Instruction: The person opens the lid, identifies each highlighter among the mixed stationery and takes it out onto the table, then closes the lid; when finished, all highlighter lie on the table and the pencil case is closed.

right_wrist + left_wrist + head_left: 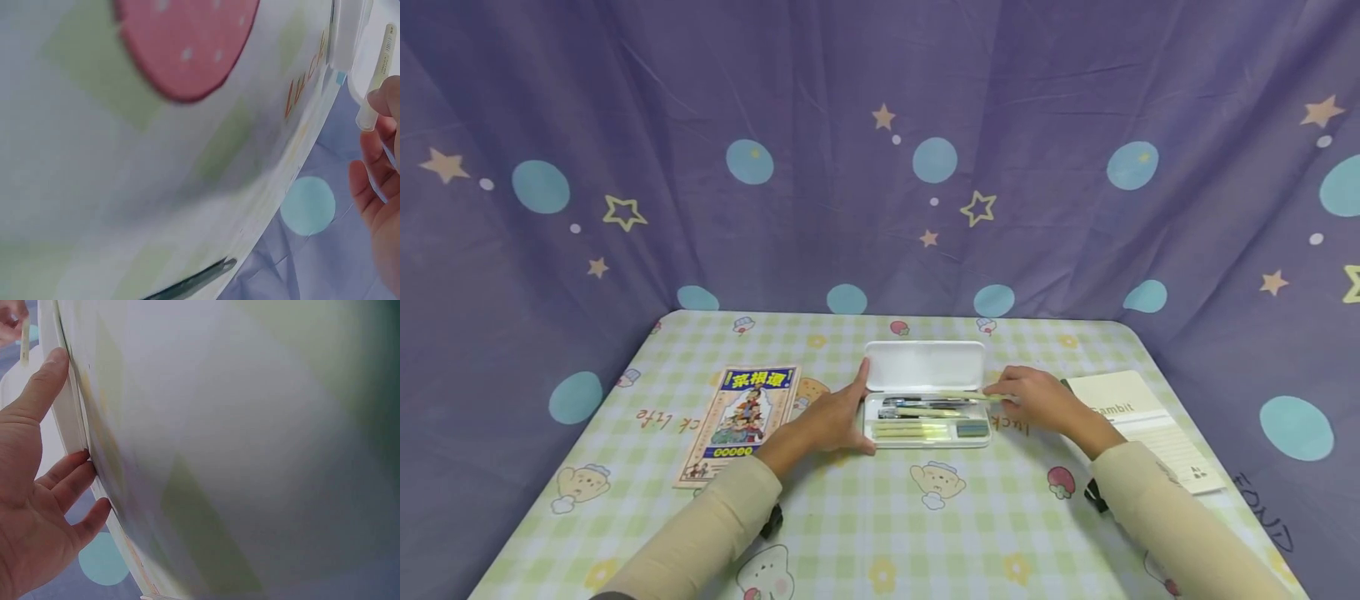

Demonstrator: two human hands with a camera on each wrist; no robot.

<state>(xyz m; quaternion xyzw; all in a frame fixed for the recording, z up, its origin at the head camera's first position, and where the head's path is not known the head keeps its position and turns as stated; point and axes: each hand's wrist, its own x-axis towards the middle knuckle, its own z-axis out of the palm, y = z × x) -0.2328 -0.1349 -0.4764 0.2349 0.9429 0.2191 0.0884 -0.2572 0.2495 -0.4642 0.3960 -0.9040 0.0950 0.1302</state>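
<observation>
A white pencil case [925,367] lies with its lid raised at the middle of the table in the head view. My left hand [835,412] rests against its left side, thumb by the front corner and fingers by the lid; the left wrist view shows these fingers spread. Between thumb and fingers, my right hand [1037,398] pinches a pale yellow pen [382,59] with printing on its barrel. The pen reaches over the case's back right part. Inside are several pens [917,412], a row of pale yellow sticks [910,431] and a dark grey-green block [972,428].
To the left lies a booklet [748,417] with an illustrated cover. A cream notebook [1150,425] is at the right, partly behind my right forearm. A checked cloth [865,517] covers the table, and a purple curtain [820,250] hangs behind it.
</observation>
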